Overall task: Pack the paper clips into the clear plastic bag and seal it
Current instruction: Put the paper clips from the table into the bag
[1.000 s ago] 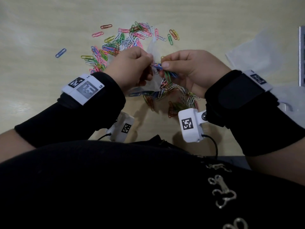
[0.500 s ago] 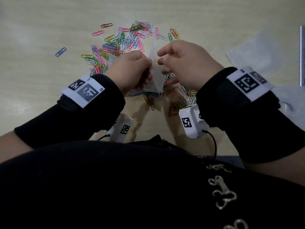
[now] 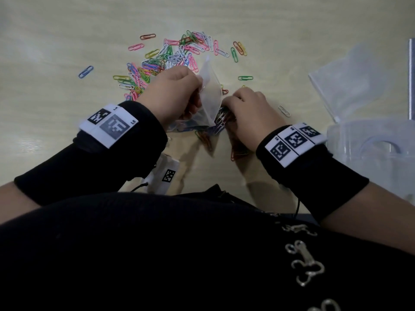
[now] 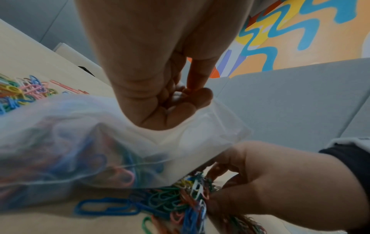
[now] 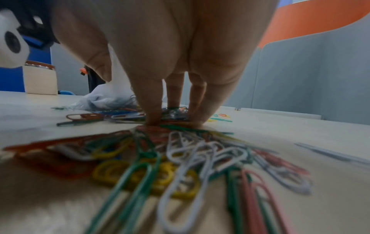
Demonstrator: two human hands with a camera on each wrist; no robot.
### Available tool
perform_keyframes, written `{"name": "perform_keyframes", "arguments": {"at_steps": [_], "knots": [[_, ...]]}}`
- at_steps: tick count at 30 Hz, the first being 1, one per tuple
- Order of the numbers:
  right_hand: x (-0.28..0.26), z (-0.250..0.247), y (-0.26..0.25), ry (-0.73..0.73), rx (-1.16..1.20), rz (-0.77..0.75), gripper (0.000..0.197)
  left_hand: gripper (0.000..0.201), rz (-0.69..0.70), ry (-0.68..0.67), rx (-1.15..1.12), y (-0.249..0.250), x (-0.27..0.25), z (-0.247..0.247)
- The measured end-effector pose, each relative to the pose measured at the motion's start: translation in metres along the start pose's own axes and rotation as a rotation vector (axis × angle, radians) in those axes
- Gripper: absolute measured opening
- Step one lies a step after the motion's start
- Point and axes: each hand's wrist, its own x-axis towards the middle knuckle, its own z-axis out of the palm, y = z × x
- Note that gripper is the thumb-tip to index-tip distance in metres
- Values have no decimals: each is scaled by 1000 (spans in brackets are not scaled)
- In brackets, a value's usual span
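My left hand pinches the top edge of the clear plastic bag and holds it upright over the table. The left wrist view shows the bag with several coloured paper clips inside. My right hand is down on the table just right of the bag. Its fingers curl over a bunch of loose paper clips, the thumb standing apart. That bunch lies against the bag's lower corner. A bigger scatter of clips lies beyond my left hand.
Spare clear bags lie at the right, and a clear plastic container stands in front of them. Single clips lie apart: a blue one at the left, a green one and a white one near my right hand. A metal strip runs along the right edge.
My right hand has left the bag's mouth and dropped to the clips on the table beside it. The left hand still holds the bag up in much the same place.
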Motion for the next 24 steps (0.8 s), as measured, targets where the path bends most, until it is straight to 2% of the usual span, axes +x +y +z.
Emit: {"name": "perform_keyframes", "arguments": {"at_steps": [2,5,9,12,15,18,21,24], "knots": [[1,-1,1,16,3,21,30,29,0,-5,3,0,0,0],[2,-7,3,30,60,80,27,28,10,-19,26,0,1,1],[5,-23,10,62,250,221,20,28,19,-28,59,-4,1,4],[4,-36,13,88,521,295,14,28,15,-27,69,-4,1,6],[0,-52,10,78,996,350,23,28,9,-34,79,-3,1,7],[-2,-63,3,41,1332,363,19,27,9,-40,88,-1,1,8],[-1,-65,-4,-21,1537,376,22,27,21,-57,121,-1,0,10],[0,-57,-10,-93,1577,412,18,27,24,-82,124,1,-3,11]]}}
